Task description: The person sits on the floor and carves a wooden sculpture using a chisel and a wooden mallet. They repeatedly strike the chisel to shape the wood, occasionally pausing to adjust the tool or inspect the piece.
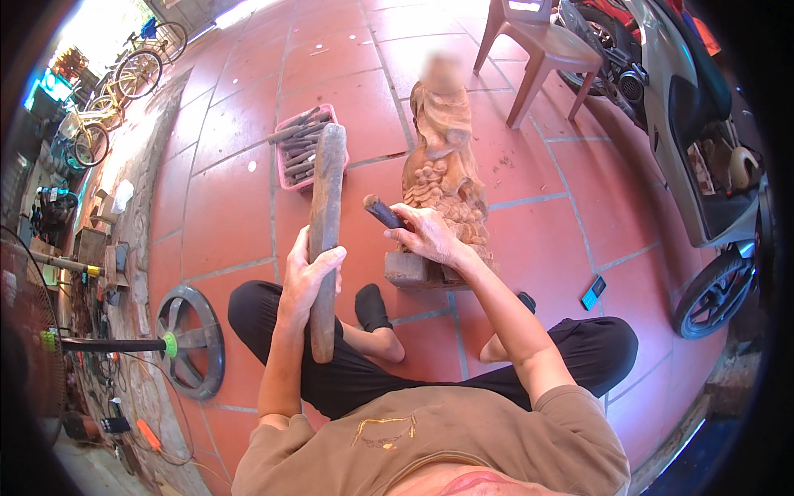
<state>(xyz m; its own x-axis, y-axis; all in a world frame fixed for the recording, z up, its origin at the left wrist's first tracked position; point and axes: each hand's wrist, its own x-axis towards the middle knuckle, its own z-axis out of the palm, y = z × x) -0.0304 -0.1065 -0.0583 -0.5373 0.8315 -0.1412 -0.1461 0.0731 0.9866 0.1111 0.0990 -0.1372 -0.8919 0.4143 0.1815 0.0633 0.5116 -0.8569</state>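
Two hands are busy here, and I see both from above. My left hand (308, 273) has its fingers clamped round a long wooden mallet (324, 231), gripping it near the lower third, so the club stands almost upright with its top end just beside the pink tray (284, 169). My right hand (430, 236) has its fingers closed on a chisel (383, 212); only the dark handle end shows, sticking out toward the mallet, and the blade is hidden behind the hand. That hand rests against the lower part of the carving (442, 174), a pale brown wooden figure that stands upright on a square block on the red tiled floor (231, 207), right in front of my crossed legs. The mallet and the chisel are apart, with a gap between them.

The pink tray lies on the floor behind the mallet and holds a bundle of dark tools. A brown plastic chair (542, 50) stands behind the carving, and a scooter (686, 107) is parked on the right. A fan (194, 339) lies flat near my left knee. Bicycles (116, 91) lean far off at the upper left.
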